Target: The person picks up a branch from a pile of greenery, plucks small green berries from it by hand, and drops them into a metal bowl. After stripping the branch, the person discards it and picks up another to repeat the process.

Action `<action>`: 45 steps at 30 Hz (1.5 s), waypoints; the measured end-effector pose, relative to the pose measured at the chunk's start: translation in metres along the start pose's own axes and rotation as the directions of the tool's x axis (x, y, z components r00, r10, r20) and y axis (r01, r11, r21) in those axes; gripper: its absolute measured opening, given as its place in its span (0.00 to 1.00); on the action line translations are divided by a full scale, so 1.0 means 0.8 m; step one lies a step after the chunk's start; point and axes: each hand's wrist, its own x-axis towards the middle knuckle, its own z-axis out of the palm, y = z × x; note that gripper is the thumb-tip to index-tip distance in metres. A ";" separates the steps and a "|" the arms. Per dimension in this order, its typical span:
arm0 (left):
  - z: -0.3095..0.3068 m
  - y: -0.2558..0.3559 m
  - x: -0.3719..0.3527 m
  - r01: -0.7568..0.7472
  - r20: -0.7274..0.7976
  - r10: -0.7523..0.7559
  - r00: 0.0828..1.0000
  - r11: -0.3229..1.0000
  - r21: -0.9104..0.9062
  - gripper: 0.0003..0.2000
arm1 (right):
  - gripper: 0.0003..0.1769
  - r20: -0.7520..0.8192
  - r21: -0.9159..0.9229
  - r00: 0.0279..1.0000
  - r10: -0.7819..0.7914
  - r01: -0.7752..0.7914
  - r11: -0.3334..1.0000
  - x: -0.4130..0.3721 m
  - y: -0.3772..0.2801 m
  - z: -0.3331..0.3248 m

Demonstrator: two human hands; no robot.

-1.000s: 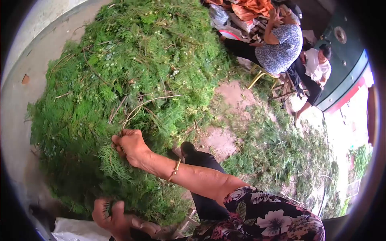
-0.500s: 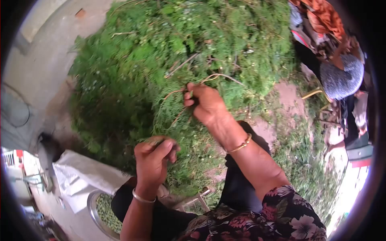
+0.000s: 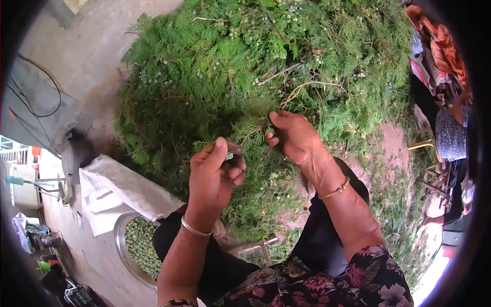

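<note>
My right hand [image 3: 300, 137], a gold bangle at its wrist, is closed around a thin brown twig [image 3: 292, 95] whose bare end curves up and away. Feathery green foliage of the same sprig [image 3: 249, 149] hangs to the left, between my hands. My left hand [image 3: 214, 174], with a silver bangle, pinches a small green cone [image 3: 229, 155] between thumb and fingers; leaf tips lie close beside it. Both hands are above a big heap of cut evergreen branches [image 3: 215, 56], with pale berry-like cones scattered among the leaves.
A metal basin [image 3: 119, 244] full of small green cones stands at lower left, beside a white sack [image 3: 125, 187]. Part of a wooden stool [image 3: 266, 251] shows near my legs. At the right edge a person [image 3: 451, 134] sits by the heap. A dark cable [image 3: 53, 82] hangs at upper left.
My left hand has risen toward the sprig, and a small green cone now shows in its fingers. My right hand still grips the twig. The whole view has shifted.
</note>
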 end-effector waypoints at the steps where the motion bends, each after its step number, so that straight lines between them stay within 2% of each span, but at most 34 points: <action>1: 0.000 0.001 -0.001 -0.004 -0.016 0.004 1.000 1.000 -0.003 0.15 | 0.05 -0.019 0.049 1.000 0.001 0.000 0.999 0.002 -0.001 0.000; 3: 0.002 0.002 -0.003 -0.007 -0.028 0.007 1.000 1.000 -0.006 0.15 | 0.05 -0.041 0.098 0.999 0.000 0.004 0.995 0.007 -0.003 -0.003; 5: 0.005 0.003 -0.007 -0.085 0.011 0.085 0.996 0.995 0.051 0.14 | 0.05 -0.039 0.200 0.999 -0.016 0.024 0.979 0.012 -0.006 -0.009; 9: 0.002 -0.001 -0.011 -0.087 0.101 0.080 0.992 0.994 0.073 0.11 | 0.05 -0.065 0.301 0.994 -0.086 0.102 0.948 0.013 -0.017 -0.016; 11: -0.003 -0.006 -0.009 0.016 0.256 -0.051 0.965 0.990 0.138 0.08 | 0.05 -0.109 0.371 0.990 -0.087 0.121 0.921 0.014 -0.018 -0.017; 12: -0.001 -0.012 -0.008 0.016 0.258 -0.052 0.965 0.990 0.138 0.08 | 0.05 -0.149 0.437 0.985 -0.085 0.143 0.888 0.014 -0.020 -0.016; 14: 0.009 -0.029 -0.008 0.057 0.134 -0.101 0.986 0.952 0.300 0.09 | 0.05 -0.110 0.462 0.990 -0.084 0.126 0.878 0.014 -0.020 -0.020; 15: 0.009 -0.033 -0.005 0.058 0.119 -0.109 0.987 0.928 0.369 0.11 | 0.05 -0.106 0.455 0.991 -0.086 0.125 0.882 0.014 -0.019 -0.021; 16: 0.009 -0.039 -0.002 0.059 0.119 -0.110 0.987 0.927 0.371 0.11 | 0.05 -0.101 0.448 0.991 -0.088 0.124 0.885 0.015 -0.018 -0.021; 18: 0.009 -0.049 0.004 0.083 -0.127 -0.045 0.991 0.946 0.313 0.12 | 0.05 -0.107 0.446 0.990 -0.088 0.127 0.886 0.013 -0.016 -0.019; 19: 0.009 -0.050 0.006 0.084 -0.126 -0.046 0.991 0.946 0.315 0.12 | 0.05 -0.114 0.440 0.990 -0.089 0.131 0.888 0.012 -0.016 -0.019; 21: 0.011 -0.050 0.009 0.098 -0.231 -0.052 0.972 0.976 0.195 0.13 | 0.05 -0.123 0.441 0.988 -0.090 0.136 0.887 0.012 -0.017 -0.019; 25: 0.021 -0.051 0.011 -0.008 -0.189 0.035 0.981 0.990 0.142 0.16 | 0.03 -0.118 0.494 0.991 -0.063 0.114 0.862 0.018 -0.010 -0.025; 27: 0.025 -0.044 0.010 -0.030 -0.117 0.055 0.992 0.979 0.201 0.09 | 0.03 -0.123 0.462 0.990 -0.071 0.120 0.878 0.017 -0.006 -0.024; 28: 0.024 -0.043 0.012 -0.028 -0.117 0.053 0.992 0.979 0.202 0.09 | 0.03 -0.126 0.428 0.989 -0.079 0.126 0.895 0.016 -0.004 -0.022; 31: 0.022 -0.039 0.013 0.007 -0.097 0.006 0.995 0.992 0.127 0.09 | 0.03 -0.130 0.424 0.990 -0.062 0.111 0.899 0.016 -0.003 -0.022; 33: 0.024 -0.037 0.013 0.053 -0.131 -0.027 0.991 0.979 0.195 0.07 | 0.03 -0.142 0.425 0.989 -0.052 0.108 0.898 0.014 -0.004 -0.020; 36: 0.023 -0.034 0.014 0.055 -0.101 -0.030 0.994 0.965 0.255 0.06 | 0.02 -0.163 0.386 0.984 -0.067 0.126 0.914 0.008 -0.006 -0.014; 40: 0.019 -0.033 0.014 0.120 -0.149 -0.081 0.985 0.954 0.275 0.06 | 0.02 -0.125 0.333 0.990 -0.061 0.100 0.938 0.006 -0.005 -0.012; 42: 0.020 -0.031 0.012 0.201 -0.178 -0.160 0.971 0.949 0.243 0.04 | 0.03 -0.111 0.294 0.992 -0.064 0.094 0.951 0.006 -0.005 -0.011; 45: 0.026 -0.030 0.010 0.262 -0.197 -0.228 0.954 0.950 0.169 0.04 | 0.01 -0.155 0.335 0.987 -0.052 0.102 0.937 0.012 -0.006 -0.015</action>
